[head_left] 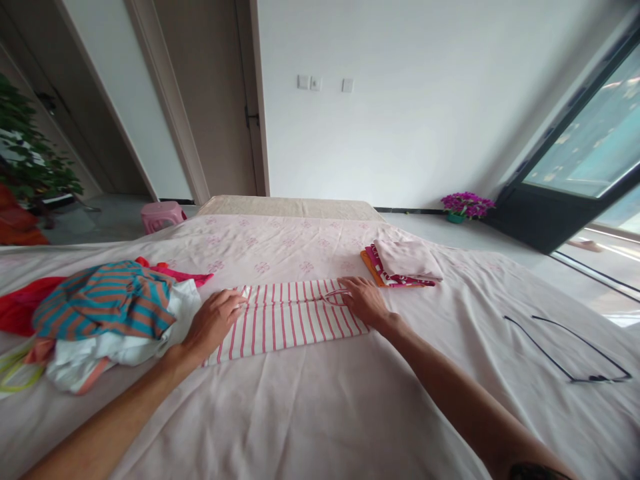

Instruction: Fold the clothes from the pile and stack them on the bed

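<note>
A white garment with red stripes [290,327] lies flat in front of me, folded into a long strip. A thin red-and-white trim or cord loops on its top near the right end. My left hand [215,320] rests on the garment's left end, with its fingers lying on the cloth. On the right end lies my right hand [364,298], fingers stretched over the cloth beside the loop. The undersides of both hands are hidden.
Left of me is a loose heap of clothes [107,300]. A folded stack of clothes [407,260] sits beyond my right hand. Eyeglasses [575,357] lie on the pale bedsheet [310,413] at the right. A pink stool [163,217] stands past the bed.
</note>
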Available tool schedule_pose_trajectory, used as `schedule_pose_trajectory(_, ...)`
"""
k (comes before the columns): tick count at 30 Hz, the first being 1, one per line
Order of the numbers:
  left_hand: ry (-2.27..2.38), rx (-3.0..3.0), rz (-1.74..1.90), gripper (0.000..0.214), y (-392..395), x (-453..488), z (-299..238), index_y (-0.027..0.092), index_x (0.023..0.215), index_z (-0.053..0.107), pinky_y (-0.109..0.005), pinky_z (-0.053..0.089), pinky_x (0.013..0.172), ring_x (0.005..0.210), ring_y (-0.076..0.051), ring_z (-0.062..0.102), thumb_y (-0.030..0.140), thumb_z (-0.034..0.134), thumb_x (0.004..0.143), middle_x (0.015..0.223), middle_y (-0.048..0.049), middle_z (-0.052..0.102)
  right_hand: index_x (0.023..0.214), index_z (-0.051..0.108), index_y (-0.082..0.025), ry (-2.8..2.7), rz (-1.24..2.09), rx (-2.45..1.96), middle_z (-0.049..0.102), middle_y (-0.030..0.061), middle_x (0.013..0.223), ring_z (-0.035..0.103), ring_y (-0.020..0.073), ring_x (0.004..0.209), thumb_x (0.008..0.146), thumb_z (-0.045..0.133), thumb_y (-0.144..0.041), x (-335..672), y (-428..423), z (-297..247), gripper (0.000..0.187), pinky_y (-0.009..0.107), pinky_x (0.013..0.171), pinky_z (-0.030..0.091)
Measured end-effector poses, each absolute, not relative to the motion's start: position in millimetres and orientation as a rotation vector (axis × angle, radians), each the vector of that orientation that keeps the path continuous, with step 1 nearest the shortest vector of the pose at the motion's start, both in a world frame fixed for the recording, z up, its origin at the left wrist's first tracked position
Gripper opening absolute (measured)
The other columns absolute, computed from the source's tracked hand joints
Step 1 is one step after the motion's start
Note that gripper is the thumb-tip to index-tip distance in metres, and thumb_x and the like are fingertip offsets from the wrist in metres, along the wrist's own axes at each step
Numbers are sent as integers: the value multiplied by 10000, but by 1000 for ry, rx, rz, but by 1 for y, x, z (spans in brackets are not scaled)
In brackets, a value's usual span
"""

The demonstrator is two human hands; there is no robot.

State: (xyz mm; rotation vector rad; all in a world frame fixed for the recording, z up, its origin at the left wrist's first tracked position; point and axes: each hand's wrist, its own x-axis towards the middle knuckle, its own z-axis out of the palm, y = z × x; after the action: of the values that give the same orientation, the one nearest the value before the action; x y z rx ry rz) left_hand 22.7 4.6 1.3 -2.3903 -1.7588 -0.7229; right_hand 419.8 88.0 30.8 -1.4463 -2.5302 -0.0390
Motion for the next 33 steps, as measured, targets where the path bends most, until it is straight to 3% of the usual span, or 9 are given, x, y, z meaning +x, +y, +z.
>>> schedule_pose_trajectory(4, -1707, -2396, -605, 158, 9, 21, 11, 232, 986, 666, -363, 470, 876, 949, -221, 602, 246, 526, 916, 1009, -58, 671, 1280, 638, -237, -2630, 11, -1157, 693, 81, 1166, 574, 221, 1070, 940, 544, -203, 402, 87, 37, 354, 350, 932, 403)
schedule_pose_trajectory(8, -1604, -2361, -515, 136, 10, 24, 19, 212, 896, 641, -364, 435, 822, 884, -227, 580, 202, 508, 920, 893, -57, 655, 1045, 727, -233, -2696, 37, -1046, 710, 53, 971, 585, 187, 909, 968, 512, -198, 391, 90, 37, 231, 310, 850, 389)
schedule_pose_trajectory(17, -1600, -2389, -390, 123, -1, 36, 38, 215, 790, 604, -351, 412, 762, 822, -223, 578, 223, 541, 895, 801, -36, 634, 911, 714, -202, -2584, 91, -1073, 695, 55, 913, 594, 192, 897, 910, 532, -135, 400, 88, 37, 194, 313, 849, 385)
schedule_pose_trajectory(21, -1702, -2403, -589, 221, 16, 65, 41, 214, 831, 624, -341, 447, 797, 874, -211, 612, 271, 452, 957, 857, -41, 649, 1123, 682, -200, -2442, 85, -1217, 690, 89, 1149, 602, 206, 1055, 975, 423, -175, 392, 88, 43, 299, 331, 896, 409)
schedule_pose_trajectory(25, -1776, -2523, -800, 231, 36, 91, 27, 212, 1067, 639, -336, 475, 912, 1053, -199, 630, 265, 443, 956, 1148, -71, 654, 1428, 490, -183, -2564, 47, -1227, 460, 117, 1512, 377, 260, 1406, 1038, 337, -384, 382, 90, 37, 465, 422, 1102, 321)
schedule_pose_trajectory(28, -1772, -2491, -631, 358, 42, 96, 9, 190, 1267, 593, -429, 428, 1025, 1242, -274, 551, 303, 447, 961, 1357, -141, 570, 1529, 353, -202, -2698, 41, -1287, 325, 112, 1599, 241, 279, 1485, 1039, 285, -492, 384, 91, 20, 573, 491, 1176, 217)
schedule_pose_trajectory(33, -1765, -2413, -447, 517, 37, 83, -13, 209, 1425, 495, -495, 301, 1143, 1401, -317, 403, 449, 438, 970, 1493, -158, 478, 1558, 297, -214, -2711, -90, -1381, 280, 119, 1615, 217, 284, 1496, 1036, 273, -512, 401, 95, -2, 602, 537, 1196, 169)
